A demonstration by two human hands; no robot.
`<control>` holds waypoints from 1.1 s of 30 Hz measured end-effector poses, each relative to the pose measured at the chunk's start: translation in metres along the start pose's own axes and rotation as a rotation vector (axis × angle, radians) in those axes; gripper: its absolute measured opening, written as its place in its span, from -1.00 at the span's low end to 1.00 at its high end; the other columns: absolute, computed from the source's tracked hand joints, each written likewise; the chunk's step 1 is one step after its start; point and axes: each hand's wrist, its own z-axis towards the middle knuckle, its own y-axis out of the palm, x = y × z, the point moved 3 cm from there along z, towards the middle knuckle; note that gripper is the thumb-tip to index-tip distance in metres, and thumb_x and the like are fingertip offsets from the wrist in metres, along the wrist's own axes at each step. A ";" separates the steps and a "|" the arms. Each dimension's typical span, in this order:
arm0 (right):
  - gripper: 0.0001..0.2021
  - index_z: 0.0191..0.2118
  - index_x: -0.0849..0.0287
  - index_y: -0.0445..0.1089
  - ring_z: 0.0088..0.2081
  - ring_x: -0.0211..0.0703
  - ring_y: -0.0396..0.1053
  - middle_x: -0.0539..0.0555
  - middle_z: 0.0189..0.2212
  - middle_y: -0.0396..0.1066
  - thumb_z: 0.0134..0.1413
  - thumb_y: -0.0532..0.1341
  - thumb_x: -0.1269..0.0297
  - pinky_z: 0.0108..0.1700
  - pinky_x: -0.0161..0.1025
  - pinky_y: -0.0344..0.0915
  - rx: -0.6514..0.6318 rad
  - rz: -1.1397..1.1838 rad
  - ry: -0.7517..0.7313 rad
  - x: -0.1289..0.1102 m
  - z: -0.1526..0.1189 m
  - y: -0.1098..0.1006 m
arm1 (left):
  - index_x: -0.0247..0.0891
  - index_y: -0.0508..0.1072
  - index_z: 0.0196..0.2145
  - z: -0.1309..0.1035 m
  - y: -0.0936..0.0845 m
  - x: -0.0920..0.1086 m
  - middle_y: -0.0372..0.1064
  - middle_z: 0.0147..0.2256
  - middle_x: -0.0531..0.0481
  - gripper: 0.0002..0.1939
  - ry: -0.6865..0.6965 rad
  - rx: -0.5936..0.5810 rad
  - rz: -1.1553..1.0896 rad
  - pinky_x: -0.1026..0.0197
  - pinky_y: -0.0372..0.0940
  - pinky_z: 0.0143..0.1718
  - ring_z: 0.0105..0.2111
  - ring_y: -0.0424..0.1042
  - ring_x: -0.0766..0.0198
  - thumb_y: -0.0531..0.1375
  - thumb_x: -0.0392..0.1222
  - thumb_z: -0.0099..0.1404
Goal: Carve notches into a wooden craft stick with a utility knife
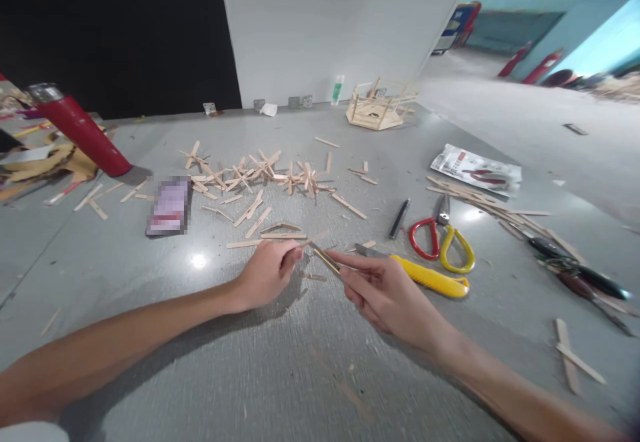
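Note:
My left hand is closed, pinching a thin wooden craft stick that points to the right. My right hand grips a slim metal craft knife, index finger stretched along it, with the knife's tip by the stick near my left fingertips. Whether blade and stick touch I cannot tell. Just beyond my right hand lies a yellow utility knife, its blade out to the left. Several loose craft sticks lie beyond my left hand, and small slivers rest between the hands.
Scissors with red and yellow handles, a black pen-like tool, pliers and a printed packet lie at right. A stick-built frame stands at the back near a glue tube. At left are a red bottle and a blurred purple packet.

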 end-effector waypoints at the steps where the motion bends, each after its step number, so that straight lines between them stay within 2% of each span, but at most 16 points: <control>1: -0.39 0.19 0.30 0.38 -0.72 -0.46 -0.13 -0.15 -0.64 0.11 0.10 0.24 0.01 -0.74 -0.40 -0.19 0.007 0.039 0.019 -0.002 -0.001 -0.004 | -0.24 0.29 -0.47 0.001 -0.001 -0.001 0.19 -0.63 0.13 -0.67 -0.013 0.010 -0.013 0.26 0.05 -0.50 -0.62 0.14 0.36 -0.04 -0.15 0.45; 3: -0.38 0.19 0.26 0.38 -0.73 -0.47 -0.17 -0.16 -0.64 0.10 0.08 0.25 -0.01 -0.74 -0.39 -0.22 0.020 0.085 0.025 -0.006 -0.002 -0.011 | -0.24 0.29 -0.48 0.002 -0.002 -0.002 0.21 -0.63 0.13 -0.68 -0.029 0.035 -0.038 0.26 0.07 -0.51 -0.63 0.16 0.36 -0.03 -0.17 0.43; 5: -0.39 0.18 0.28 0.39 -0.71 -0.44 -0.14 -0.16 -0.66 0.08 0.10 0.24 0.00 -0.71 -0.38 -0.19 0.014 0.023 -0.023 -0.010 -0.004 -0.013 | -0.24 0.31 -0.48 0.002 -0.003 -0.002 0.22 -0.64 0.12 -0.69 -0.030 0.040 -0.061 0.27 0.08 -0.52 -0.63 0.17 0.36 -0.02 -0.16 0.42; 9: -0.46 0.20 0.30 0.37 -0.61 -0.36 -0.05 -0.13 -0.64 0.05 0.20 0.17 0.08 -0.61 -0.36 -0.09 0.025 -0.188 -0.175 -0.006 -0.007 -0.003 | -0.24 0.33 -0.45 0.003 -0.003 0.002 0.22 -0.66 0.13 -0.66 -0.039 0.002 -0.155 0.27 0.11 -0.54 -0.66 0.18 0.36 -0.03 -0.09 0.44; 12: -0.49 0.22 0.30 0.36 -0.55 -0.32 -0.04 -0.11 -0.60 0.02 0.24 0.11 0.14 -0.56 -0.34 -0.04 0.020 -0.275 -0.223 0.001 -0.006 0.006 | -0.24 0.35 -0.44 0.002 -0.003 0.005 0.23 -0.67 0.13 -0.63 -0.051 -0.015 -0.168 0.27 0.10 -0.55 -0.66 0.18 0.35 -0.03 -0.04 0.45; 16: -0.50 0.23 0.31 0.34 -0.53 -0.30 -0.04 -0.08 -0.57 0.02 0.27 0.07 0.17 -0.53 -0.31 -0.02 0.042 -0.368 -0.237 0.007 -0.004 0.007 | -0.24 0.35 -0.43 0.001 -0.003 0.006 0.24 -0.67 0.13 -0.62 -0.047 -0.010 -0.171 0.27 0.12 -0.53 -0.66 0.21 0.35 -0.03 -0.01 0.46; 22: -0.49 0.22 0.33 0.35 -0.53 -0.29 -0.04 -0.09 -0.57 0.00 0.26 0.07 0.15 -0.53 -0.31 -0.01 0.066 -0.370 -0.231 0.009 -0.005 0.006 | -0.25 0.35 -0.42 0.001 -0.003 0.004 0.24 -0.67 0.14 -0.62 -0.038 0.002 -0.191 0.28 0.13 -0.53 -0.67 0.20 0.36 -0.02 -0.01 0.47; 33: -0.48 0.21 0.35 0.36 -0.53 -0.30 -0.03 -0.09 -0.57 0.00 0.25 0.06 0.16 -0.52 -0.31 0.01 0.093 -0.399 -0.259 0.010 -0.007 0.009 | -0.27 0.35 -0.41 -0.001 -0.001 0.002 0.23 -0.66 0.14 -0.62 0.073 -0.007 -0.092 0.28 0.08 -0.54 -0.67 0.19 0.38 -0.04 -0.03 0.49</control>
